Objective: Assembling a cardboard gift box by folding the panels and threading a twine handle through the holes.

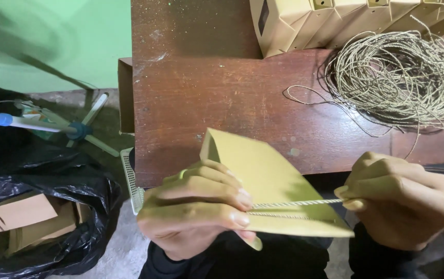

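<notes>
paper bag [268, 181], flat and tan, sits in front of your chest just past the near edge of the wooden table [222, 98], tilted with its open mouth toward the table. your left hand [196, 212] curls around its left side, fingers pressed together over the front face, pinching it firmly. your right hand [403, 201] is closed, thumb and fingers pinching a twisted cord [294, 204] that runs taut across the bag's lower front to your left fingertips.

the cord looks tight, so a harder pull from the right could tear the thin paper where the cord meets it, or crease the flat face. if your left fingers loosen, the bag could swing or slip out and drop past the table edge toward the black plastic sack [46, 181] of paper scraps on the floor. i cannot tell how the cord is fixed to the bag, so it may also just pull free. the loose coil of twine [403, 77] on the table lies close to your right hand and could snag on it, dragging tangles toward the stacked folded bags [335, 20] behind.
</notes>
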